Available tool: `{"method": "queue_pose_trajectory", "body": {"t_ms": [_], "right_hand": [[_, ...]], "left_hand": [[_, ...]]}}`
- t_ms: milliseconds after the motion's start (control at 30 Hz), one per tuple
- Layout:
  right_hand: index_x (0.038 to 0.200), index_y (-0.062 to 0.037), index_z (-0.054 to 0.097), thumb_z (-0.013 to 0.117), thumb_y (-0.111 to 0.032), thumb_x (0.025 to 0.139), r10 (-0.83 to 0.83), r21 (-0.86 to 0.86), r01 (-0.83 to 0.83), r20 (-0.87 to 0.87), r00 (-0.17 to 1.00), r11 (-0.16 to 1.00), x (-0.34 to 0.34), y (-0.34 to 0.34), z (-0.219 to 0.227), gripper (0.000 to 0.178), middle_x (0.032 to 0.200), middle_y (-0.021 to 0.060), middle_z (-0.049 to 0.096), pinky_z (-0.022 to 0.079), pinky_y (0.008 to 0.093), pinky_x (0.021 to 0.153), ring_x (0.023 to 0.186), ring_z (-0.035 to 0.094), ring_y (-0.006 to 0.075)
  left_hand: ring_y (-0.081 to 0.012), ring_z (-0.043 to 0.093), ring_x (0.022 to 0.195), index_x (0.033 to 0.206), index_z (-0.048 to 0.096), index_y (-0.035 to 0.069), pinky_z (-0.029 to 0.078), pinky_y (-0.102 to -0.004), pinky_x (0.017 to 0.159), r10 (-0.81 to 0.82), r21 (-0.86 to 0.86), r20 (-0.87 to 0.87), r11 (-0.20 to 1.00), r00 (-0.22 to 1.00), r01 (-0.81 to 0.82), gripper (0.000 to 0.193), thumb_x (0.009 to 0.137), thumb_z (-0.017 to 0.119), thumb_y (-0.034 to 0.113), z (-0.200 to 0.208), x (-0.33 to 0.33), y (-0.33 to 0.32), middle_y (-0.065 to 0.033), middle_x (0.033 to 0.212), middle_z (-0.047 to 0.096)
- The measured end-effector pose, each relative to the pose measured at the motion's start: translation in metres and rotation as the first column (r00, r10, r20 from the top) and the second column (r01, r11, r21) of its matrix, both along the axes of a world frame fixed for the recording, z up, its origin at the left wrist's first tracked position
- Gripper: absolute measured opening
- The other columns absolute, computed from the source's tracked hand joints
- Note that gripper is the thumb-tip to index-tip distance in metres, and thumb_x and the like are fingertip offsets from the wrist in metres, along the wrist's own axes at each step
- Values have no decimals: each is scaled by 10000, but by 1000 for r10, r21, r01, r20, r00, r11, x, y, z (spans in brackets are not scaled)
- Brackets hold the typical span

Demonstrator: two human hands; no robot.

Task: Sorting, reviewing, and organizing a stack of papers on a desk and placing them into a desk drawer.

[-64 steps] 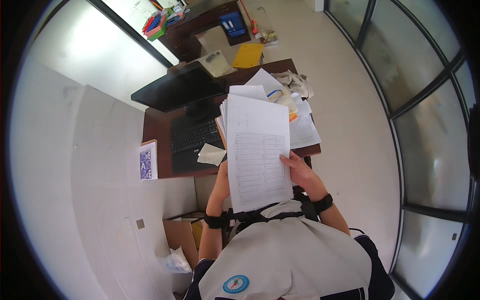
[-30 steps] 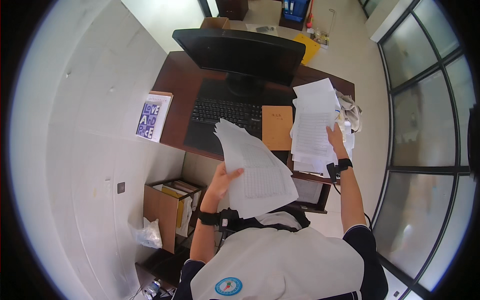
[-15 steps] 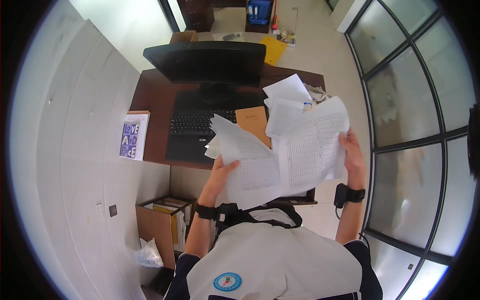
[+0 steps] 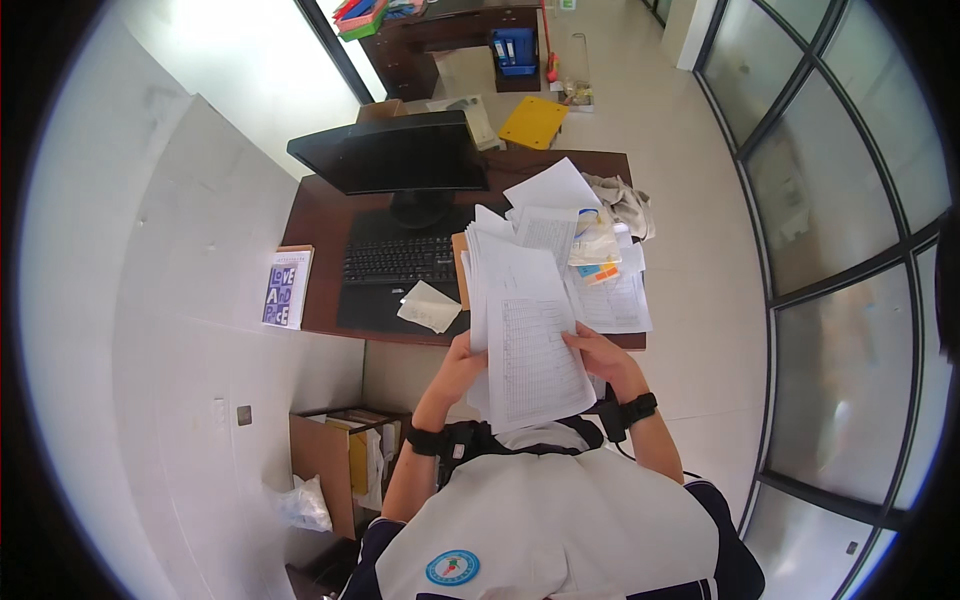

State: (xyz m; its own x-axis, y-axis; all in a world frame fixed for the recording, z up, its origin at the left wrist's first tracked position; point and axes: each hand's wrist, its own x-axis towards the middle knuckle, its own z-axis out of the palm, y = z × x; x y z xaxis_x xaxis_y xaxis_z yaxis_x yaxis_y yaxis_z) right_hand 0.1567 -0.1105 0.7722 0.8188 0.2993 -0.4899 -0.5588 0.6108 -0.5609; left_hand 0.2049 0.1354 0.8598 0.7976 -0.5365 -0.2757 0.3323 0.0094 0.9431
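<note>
A thick sheaf of printed table sheets [image 4: 535,345] is held upright between my hands, close to my chest. My left hand [image 4: 462,368] grips its left edge, the fingers hidden behind the paper. On the right edge, my right hand [image 4: 607,362] pinches the front sheet with the thumb on top. Just beyond, more loose printed papers [image 4: 618,308] lie on the desk. A small clear bag [image 4: 595,245] and an orange-and-blue card [image 4: 598,273] rest on them. Left of the sheaf are a crumpled slip of paper [image 4: 430,306] and the edge of a brown folder [image 4: 461,262].
The dark wooden desk [image 4: 322,215] carries a monitor [image 4: 395,152], a keyboard [image 4: 400,260], a desk calendar [image 4: 288,288] and a grey cloth [image 4: 622,203]. Below left stands a box of files [image 4: 325,465] beside a plastic bag [image 4: 305,503]. Framed glass panels [image 4: 850,370] run along the right.
The sheaf was spread wide open; now its sheets are folded together into a narrow stack. My right hand has come inward to the left, uncovering the clear bag, card and papers.
</note>
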Motion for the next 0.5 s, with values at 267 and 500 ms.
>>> {"method": "queue_pose_trajectory", "body": {"t_ms": [267, 500], "right_hand": [[1135, -17, 494, 589, -61, 820, -223, -198, 299, 334, 916, 934, 15, -2, 7, 332, 1025, 32, 586, 407, 240, 833, 925, 521, 102], [1053, 11, 504, 588, -48, 817, -229, -374, 567, 650, 725, 734, 46, 18, 19, 257, 965, 43, 585, 396, 226, 788, 870, 496, 95]], "left_hand": [[-124, 551, 901, 1102, 522, -32, 429, -259, 797, 249, -6, -78, 968, 965, -250, 272, 851, 523, 74, -6, -20, 7, -49, 1000, 601], [-149, 575, 879, 1068, 533, -68, 440, -263, 777, 421, -50, -33, 905, 906, -422, 347, 761, 638, 56, 0, 10, 5, -76, 1004, 610]]}}
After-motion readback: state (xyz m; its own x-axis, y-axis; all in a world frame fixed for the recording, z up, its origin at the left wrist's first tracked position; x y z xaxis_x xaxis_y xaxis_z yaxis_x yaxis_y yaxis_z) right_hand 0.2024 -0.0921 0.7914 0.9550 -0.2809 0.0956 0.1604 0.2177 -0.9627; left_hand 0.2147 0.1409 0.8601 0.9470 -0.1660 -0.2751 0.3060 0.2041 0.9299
